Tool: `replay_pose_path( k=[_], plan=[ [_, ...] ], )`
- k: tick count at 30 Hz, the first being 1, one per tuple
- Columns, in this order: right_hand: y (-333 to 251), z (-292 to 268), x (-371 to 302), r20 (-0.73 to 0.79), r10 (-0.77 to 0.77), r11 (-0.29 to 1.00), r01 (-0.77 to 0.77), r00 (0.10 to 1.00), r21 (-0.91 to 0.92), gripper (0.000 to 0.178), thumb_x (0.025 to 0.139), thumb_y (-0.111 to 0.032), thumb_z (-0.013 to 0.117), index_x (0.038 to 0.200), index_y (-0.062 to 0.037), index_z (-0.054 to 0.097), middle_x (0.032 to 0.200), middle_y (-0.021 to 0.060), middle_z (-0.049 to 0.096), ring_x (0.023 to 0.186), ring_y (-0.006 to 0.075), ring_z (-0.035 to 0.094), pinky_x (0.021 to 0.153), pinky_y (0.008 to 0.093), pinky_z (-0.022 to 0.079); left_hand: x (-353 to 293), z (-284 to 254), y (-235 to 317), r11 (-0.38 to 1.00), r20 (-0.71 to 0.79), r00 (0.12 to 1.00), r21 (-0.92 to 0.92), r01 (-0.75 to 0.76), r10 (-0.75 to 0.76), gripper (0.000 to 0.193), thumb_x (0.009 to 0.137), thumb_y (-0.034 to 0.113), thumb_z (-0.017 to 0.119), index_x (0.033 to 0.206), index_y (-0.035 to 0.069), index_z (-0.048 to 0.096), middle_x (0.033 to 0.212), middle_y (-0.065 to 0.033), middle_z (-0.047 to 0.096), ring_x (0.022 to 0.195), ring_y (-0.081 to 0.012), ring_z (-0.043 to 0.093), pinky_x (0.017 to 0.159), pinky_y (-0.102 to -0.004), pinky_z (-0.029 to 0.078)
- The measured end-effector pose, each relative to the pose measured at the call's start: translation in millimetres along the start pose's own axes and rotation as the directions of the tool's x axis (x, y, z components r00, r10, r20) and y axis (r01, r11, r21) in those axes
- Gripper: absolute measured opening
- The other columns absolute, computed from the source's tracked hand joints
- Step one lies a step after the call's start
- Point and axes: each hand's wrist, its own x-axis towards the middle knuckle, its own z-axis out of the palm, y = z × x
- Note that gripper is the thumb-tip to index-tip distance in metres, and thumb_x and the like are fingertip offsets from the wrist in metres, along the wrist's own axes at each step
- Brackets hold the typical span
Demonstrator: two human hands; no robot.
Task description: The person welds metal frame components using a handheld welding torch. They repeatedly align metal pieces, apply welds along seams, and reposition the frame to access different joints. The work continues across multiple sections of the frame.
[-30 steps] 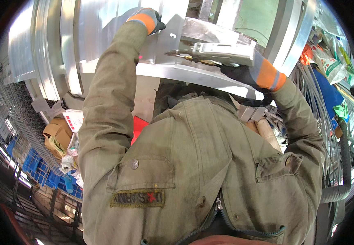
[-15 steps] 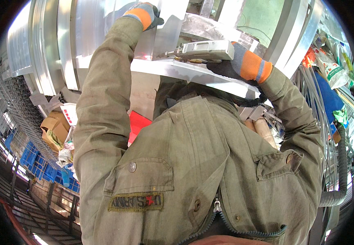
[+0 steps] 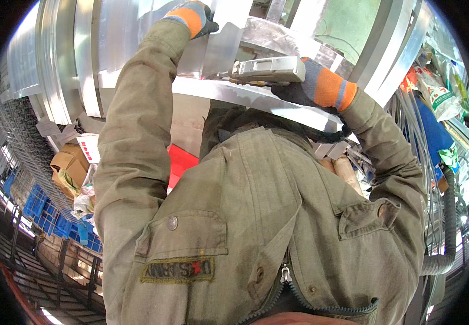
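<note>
My left hand [image 3: 192, 19], in a grey and orange glove with dark fingertips, is at the top of the view. Its fingers curl over a shiny metal profile [image 3: 224, 33]; part of the grip is cut off by the frame edge. My right hand [image 3: 318, 85], gloved alike, is closed round the rear of a grey hand-held power tool [image 3: 267, 69]. The tool lies sideways, its thin nose pointing left along a pale metal rail [image 3: 256, 98] in front of my body. Whether the nose touches the metal I cannot tell.
More upright metal profiles [image 3: 58, 65] stand on the left, with a cardboard box [image 3: 71, 162] and blue crates [image 3: 42, 208] beyond. Plastic bags [image 3: 443, 97], a bundle of thin strips [image 3: 415, 146] and a dark hose [image 3: 444, 260] are on the right. A red thing [image 3: 180, 164] shows below the rail.
The right hand and the tool have shifted slightly left and a little downward at the nose. The left hand has moved up slightly and keeps its place on the metal profile.
</note>
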Motion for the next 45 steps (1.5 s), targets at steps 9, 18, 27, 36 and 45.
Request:
replay_pose_path(
  k=[9, 18, 27, 36, 45],
  plan=[
    [-0.6, 7.0, 4.4, -0.009, 0.001, 1.0, -0.001, 1.0, -0.019, 0.027, 0.097, -0.017, 0.079, 0.122, -0.0049, 0.076, 0.101, 0.0155, 0.08, 0.087, 0.022, 0.075, 0.082, 0.0369, 0.061, 2.5, -1.9, 2.3, 0.999, 0.024, 0.999, 0.019, 0.026, -0.027, 0.048, 0.084, 0.049, 0.086, 0.108, 0.007, 0.084, 0.106, -0.0179, 0.081, 0.104, -0.0371, 0.076, 0.096, -0.0458, 0.058],
    [-0.4, 9.0, 3.5, 0.035, 0.19, 0.975, -0.193, 0.981, 0.112, 0.04, 0.098, -0.024, 0.082, 0.13, -0.0026, 0.07, 0.107, 0.0121, 0.079, 0.093, 0.0216, 0.074, 0.085, 0.0353, 0.061, 4.2, 2.0, -1.0, 0.999, 0.028, 0.999, 0.007, 0.031, -0.031, 0.048, 0.084, 0.049, 0.085, 0.109, 0.008, 0.084, 0.107, -0.0181, 0.081, 0.104, -0.0372, 0.076, 0.095, -0.0461, 0.058],
    [18.4, 14.3, -11.2, -0.031, 0.26, 0.956, -0.261, 0.965, -0.131, 0.056, 0.091, -0.033, 0.09, 0.126, 0.002, 0.062, 0.111, 0.0169, 0.075, 0.1, 0.0254, 0.074, 0.089, 0.0381, 0.059, 3.1, 3.5, -1.6, 1.0, 0.038, 0.999, -0.002, 0.028, -0.028, 0.048, 0.085, 0.05, 0.084, 0.11, 0.008, 0.084, 0.107, -0.0167, 0.081, 0.103, -0.0357, 0.076, 0.095, -0.0456, 0.058],
    [25.7, 12.6, -9.9, -0.007, 0.259, 0.956, -0.257, 0.966, -0.142, 0.051, 0.093, -0.028, 0.087, 0.127, 0.002, 0.063, 0.111, 0.0156, 0.075, 0.1, 0.0239, 0.073, 0.089, 0.0382, 0.059, 2.1, 3.8, -3.9, 1.0, 0.042, 0.999, -0.008, 0.03, -0.03, 0.048, 0.086, 0.05, 0.083, 0.112, 0.009, 0.083, 0.106, -0.0154, 0.081, 0.102, -0.0342, 0.076, 0.094, -0.0451, 0.058],
    [13.3, 12.2, -11.1, -0.078, 0.165, 0.973, -0.176, 0.983, -0.151, 0.026, 0.095, -0.019, 0.074, 0.111, 0.0016, 0.072, 0.098, 0.0241, 0.075, 0.089, 0.0419, 0.073, 0.083, 0.0454, 0.059, 4.0, 5.2, -6.9, 0.999, 0.051, 0.998, -0.01, 0.033, -0.032, 0.049, 0.088, 0.051, 0.083, 0.113, 0.009, 0.083, 0.106, -0.014, 0.081, 0.101, -0.0327, 0.076, 0.093, -0.0446, 0.059]
  ],
)
